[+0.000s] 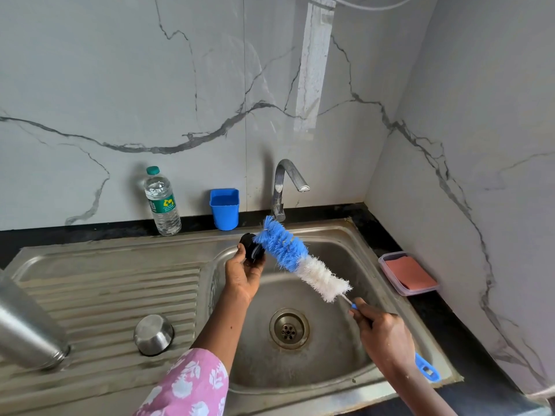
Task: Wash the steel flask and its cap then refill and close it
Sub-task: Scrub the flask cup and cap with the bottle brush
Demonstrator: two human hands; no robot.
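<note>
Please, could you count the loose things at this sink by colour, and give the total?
Steel: 2 (flask, cup)
Black: 1 (cap)
Blue: 2 (tumbler, brush with white part)
Clear: 2 (water bottle, box)
Reddish: 1 (pad in box)
Total: 8

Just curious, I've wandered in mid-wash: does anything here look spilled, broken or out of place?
Nothing spilled or broken. The only oddities are on the draining board: the small steel cup sits upside down and the flask looks tilted, end down, probably left to drain. The cap and brush are simply being held.
</note>
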